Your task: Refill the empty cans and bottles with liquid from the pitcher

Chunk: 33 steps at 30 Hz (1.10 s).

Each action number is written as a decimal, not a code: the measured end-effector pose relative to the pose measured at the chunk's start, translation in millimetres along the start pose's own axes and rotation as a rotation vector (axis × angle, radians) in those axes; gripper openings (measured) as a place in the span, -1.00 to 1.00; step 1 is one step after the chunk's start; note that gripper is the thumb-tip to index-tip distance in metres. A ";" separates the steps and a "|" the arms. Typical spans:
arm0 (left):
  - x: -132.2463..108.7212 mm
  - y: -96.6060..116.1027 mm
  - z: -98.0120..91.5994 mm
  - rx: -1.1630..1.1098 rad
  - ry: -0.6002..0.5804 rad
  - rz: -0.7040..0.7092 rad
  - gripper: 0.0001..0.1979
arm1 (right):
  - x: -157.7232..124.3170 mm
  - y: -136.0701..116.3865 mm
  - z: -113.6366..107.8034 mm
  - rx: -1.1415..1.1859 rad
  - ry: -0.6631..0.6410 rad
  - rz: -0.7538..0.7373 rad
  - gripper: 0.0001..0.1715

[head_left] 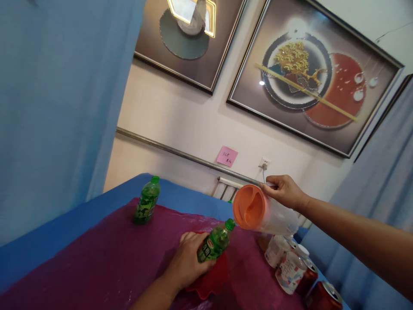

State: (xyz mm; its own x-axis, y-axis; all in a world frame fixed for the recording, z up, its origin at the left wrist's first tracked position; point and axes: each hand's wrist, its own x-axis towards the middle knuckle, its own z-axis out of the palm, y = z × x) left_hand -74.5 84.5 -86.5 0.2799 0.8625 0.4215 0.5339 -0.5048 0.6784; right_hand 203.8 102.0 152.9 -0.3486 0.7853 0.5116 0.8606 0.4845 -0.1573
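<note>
My left hand point(186, 260) is wrapped around a green drink bottle point(215, 243), which tilts to the right with its green cap on. Under that hand and bottle is a red dish with a wavy rim point(209, 286), partly hidden. In my right hand point(286, 192) is a clear plastic pitcher point(280, 218), held up on its side by the handle. Its orange lid point(249, 207) faces left, near the bottle's cap. Another green bottle point(147, 201) stands upright at the far left of the table.
Clear bottles with printed labels point(291, 271) and dark red cans point(324, 297) stand along the right side. A shiny maroon sheet point(106, 254) covers part of the blue table cover point(41, 239). Behind are a metal rail point(167, 148), a pink note point(227, 156) and a wall socket point(264, 162). Blue curtains point(61, 107) hang at both sides.
</note>
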 end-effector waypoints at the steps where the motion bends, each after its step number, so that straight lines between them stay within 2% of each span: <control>1: 0.1 -0.4 0.2 -0.002 0.002 0.006 -0.39 | 0.1 0.1 0.3 -0.002 -0.001 0.000 -0.46; 33: -0.9 1.9 -2.1 0.005 -0.009 -0.003 -0.42 | 0.9 -2.0 0.5 -0.019 0.001 -0.007 -0.47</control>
State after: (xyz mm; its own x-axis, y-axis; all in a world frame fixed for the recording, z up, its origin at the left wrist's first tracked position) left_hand -75.5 82.7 -84.3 0.2853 0.8645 0.4138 0.5388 -0.5017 0.6767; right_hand 201.6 101.9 153.2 -0.3544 0.7815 0.5135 0.8650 0.4826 -0.1375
